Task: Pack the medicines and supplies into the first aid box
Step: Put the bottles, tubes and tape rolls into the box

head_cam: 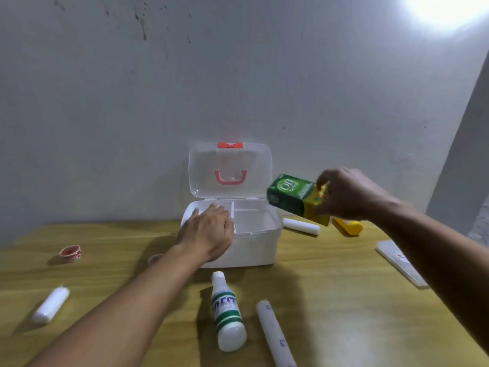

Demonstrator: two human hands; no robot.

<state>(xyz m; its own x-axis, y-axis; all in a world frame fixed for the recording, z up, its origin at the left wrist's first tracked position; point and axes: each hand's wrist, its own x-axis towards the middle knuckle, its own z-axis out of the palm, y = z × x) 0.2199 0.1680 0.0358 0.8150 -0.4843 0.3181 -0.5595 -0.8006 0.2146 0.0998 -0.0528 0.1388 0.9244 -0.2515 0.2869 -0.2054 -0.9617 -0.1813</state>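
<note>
Bottle (228,312) at six o'clock of open white box (260,242); left hand (209,231) flat on tray (211,207); right hand (346,193) gripping green-yellow carton (293,197) at three.

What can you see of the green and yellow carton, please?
The carton is a small cardboard box, dark green at one end and yellow at the other, with a round white "OB herbal" logo. It looks closed. The right hand grips its yellow end and holds it tilted in the air, green end pointing left, just beside the open first aid box. Nothing else touches it.
</note>
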